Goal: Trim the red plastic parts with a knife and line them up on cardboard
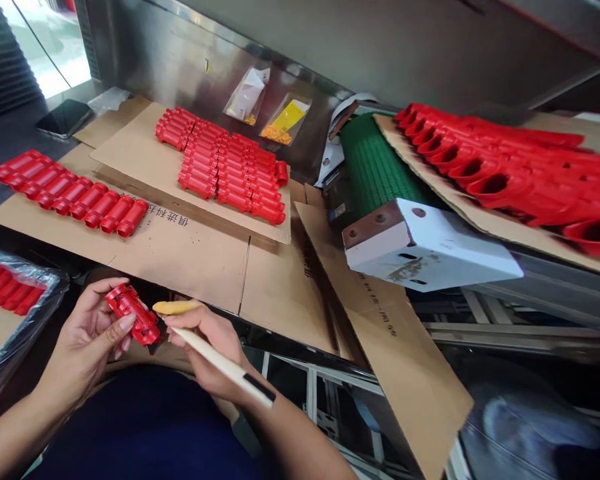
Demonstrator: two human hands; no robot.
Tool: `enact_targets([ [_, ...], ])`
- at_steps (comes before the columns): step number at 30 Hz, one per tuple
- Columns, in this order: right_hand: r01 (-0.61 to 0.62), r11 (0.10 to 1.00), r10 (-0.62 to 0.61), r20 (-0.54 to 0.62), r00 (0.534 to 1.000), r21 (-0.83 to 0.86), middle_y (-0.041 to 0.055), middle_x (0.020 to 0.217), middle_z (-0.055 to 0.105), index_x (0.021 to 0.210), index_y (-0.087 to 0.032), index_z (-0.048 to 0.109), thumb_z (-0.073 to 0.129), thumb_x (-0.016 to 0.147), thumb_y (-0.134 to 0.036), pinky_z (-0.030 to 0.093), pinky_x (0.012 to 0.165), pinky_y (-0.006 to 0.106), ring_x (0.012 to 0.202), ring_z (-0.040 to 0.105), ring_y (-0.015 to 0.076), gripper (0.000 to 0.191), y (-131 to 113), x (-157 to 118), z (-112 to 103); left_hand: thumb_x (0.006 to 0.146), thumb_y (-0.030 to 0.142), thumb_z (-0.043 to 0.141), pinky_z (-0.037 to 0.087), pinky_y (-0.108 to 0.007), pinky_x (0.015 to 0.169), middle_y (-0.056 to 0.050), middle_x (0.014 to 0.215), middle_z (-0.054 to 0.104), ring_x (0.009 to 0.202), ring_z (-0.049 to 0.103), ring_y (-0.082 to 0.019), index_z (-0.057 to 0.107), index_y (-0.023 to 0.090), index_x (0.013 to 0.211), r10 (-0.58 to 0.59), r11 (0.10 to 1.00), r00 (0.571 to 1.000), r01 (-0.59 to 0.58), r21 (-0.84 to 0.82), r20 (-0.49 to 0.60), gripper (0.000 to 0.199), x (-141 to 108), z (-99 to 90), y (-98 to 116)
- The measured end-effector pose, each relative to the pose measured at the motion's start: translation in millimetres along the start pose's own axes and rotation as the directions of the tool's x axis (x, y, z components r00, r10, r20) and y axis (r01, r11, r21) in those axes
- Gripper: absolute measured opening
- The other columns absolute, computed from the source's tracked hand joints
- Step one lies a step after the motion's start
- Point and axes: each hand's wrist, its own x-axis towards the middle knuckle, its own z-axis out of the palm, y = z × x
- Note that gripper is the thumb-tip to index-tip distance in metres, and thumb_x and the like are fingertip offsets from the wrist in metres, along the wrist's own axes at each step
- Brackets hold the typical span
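- Ahead of the fingertips, a bench covered in flat brown cardboard (pixel 200 267) meets a grey metal wall (pixel 300 40); a row of glossy red plastic tubular parts (pixel 87 200) lies beyond the left fingers.
- The ribbed red plastic cylinder (pixel 136 312) sits in the left hand (pixel 85 337), pinched between thumb and fingertips.
- The right hand (pixel 223 333) is curled round a slim pale stick-like tool with a black patch (pixel 223 361); its yellow-covered finger (pixel 177 307) points at the cylinder, contact unclear.
- The cylinder is probably light, stiff and slightly slippery; its thin ribs may chip, so the mid-barrel seems the safest hold.
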Motion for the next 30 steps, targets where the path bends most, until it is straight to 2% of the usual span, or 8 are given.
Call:
enact_targets([
  [4, -0.346, 0.796, 0.401, -0.004, 0.916, 0.497, 0.0064, 0.103, 0.08, 0.111, -0.021, 0.073, 0.076, 0.104, -0.037, 0.063, 0.074, 0.028, 0.077, 0.075, 0.0129, 0.017, 0, 1, 8, 0.089, 0.025, 0.088, 0.057, -0.018, 0.056, 0.0, 0.096, 0.075, 0.065, 0.068, -0.011, 0.069, 0.031, 0.136, 0.156, 0.977, 0.988, -0.158, 0.141, 0.021, 0.05, -1, -3.8, -6],
  [11, -0.395, 0.208, 0.641, 0.18, 0.746, 0.895, 0.0042, 0.092, 0.079, 0.098, -0.019, 0.074, 0.098, 0.083, -0.04, 0.058, 0.074, 0.022, 0.078, 0.069, 0.0107, 0.035, 1, 7, 23, 0.092, 0.013, 0.081, 0.069, -0.031, 0.088, -0.001, 0.118, 0.082, 0.105, 0.081, -0.022, 0.073, 0.037, 0.132, 0.469, 0.818, 0.879, -0.469, 0.333, 0.086, 0.048, 0, -1.6, -14],
  [15, -0.482, -0.064, 0.417, 0.462, 0.783, 0.874, 0.0036, 0.081, 0.078, 0.094, -0.018, 0.067, 0.096, 0.085, -0.045, 0.055, 0.058, 0.017, 0.064, 0.067, 0.0095, 0.04, 6, -5, 27, 0.093, 0.018, 0.082, 0.068, -0.035, 0.091, -0.004, 0.12, 0.082, 0.108, 0.08, -0.025, 0.072, 0.034, 0.133, 0.404, 0.87, 0.913, -0.404, 0.283, 0.06, 0.044, 1, -5.9, -14],
  [18, -0.509, 0.103, -0.033, 0.514, 0.857, 0.855, 0.0021, 0.067, 0.073, 0.091, -0.019, 0.064, 0.082, 0.097, -0.047, 0.059, 0.048, 0.024, 0.053, 0.07, 0.0154, 0.034, 8, -9, 16, 0.091, 0.023, 0.086, 0.066, -0.031, 0.083, -0.007, 0.12, 0.082, 0.101, 0.078, -0.023, 0.07, 0.032, 0.136, 0.219, 0.963, 0.975, -0.22, 0.155, 0.021, 0.049, 2, -8.0, -10],
  [20, -0.339, 0.472, 0.029, 0.371, 0.928, 0.814, 0.0056, 0.075, 0.078, 0.096, -0.018, 0.068, 0.077, 0.102, -0.043, 0.066, 0.056, 0.029, 0.06, 0.076, 0.018, 0.027, 6, -5, 3, 0.092, 0.026, 0.086, 0.063, -0.027, 0.074, -0.008, 0.12, 0.081, 0.094, 0.077, -0.021, 0.068, 0.032, 0.141, 0.101, 0.994, 0.995, -0.101, 0.035, 0.003, 0.053, 4, -7.2, -8],
  [23, -0.124, 0.963, 0.136, -0.034, 0.99, 0.239, 0.0115, 0.103, 0.085, 0.112, -0.018, 0.076, 0.073, 0.106, -0.028, 0.07, 0.083, 0.033, 0.092, 0.083, 0.0196, 0.012, -3, 1, -13, 0.09, 0.03, 0.088, 0.056, -0.022, 0.06, -0.008, 0.111, 0.081, 0.076, 0.07, -0.016, 0.07, 0.029, 0.141, 0.034, 0.996, 0.999, -0.035, -0.083, -0.013, 0.054, 6, -3.8, -5],
  [25, 0.025, 0.998, -0.027, -0.036, 0.999, -0.054, 0.014, 0.115, 0.084, 0.122, -0.016, 0.076, 0.072, 0.106, -0.022, 0.069, 0.096, 0.034, 0.11, 0.082, 0.0215, 0.017, -8, 2, -16, 0.089, 0.03, 0.089, 0.052, -0.02, 0.056, -0.008, 0.106, 0.081, 0.07, 0.066, -0.014, 0.072, 0.028, 0.139, 0.023, 0.994, 1.0, -0.024, -0.105, -0.01, 0.054, 7, -1.5, -3],
  [30, 0.217, 0.953, -0.202, 0.088, 0.975, -0.211, 0.0155, 0.128, 0.08, 0.135, -0.013, 0.073, 0.071, 0.106, -0.017, 0.07, 0.097, 0.032, 0.114, 0.079, 0.0214, 0.029, -8, -2, -10, 0.088, 0.032, 0.09, 0.054, -0.021, 0.059, -0.007, 0.102, 0.08, 0.07, 0.065, -0.014, 0.073, 0.03, 0.139, 0.013, 0.995, 1.0, -0.013, -0.099, 0.006, 0.054, 6, 0.6, -1],
])
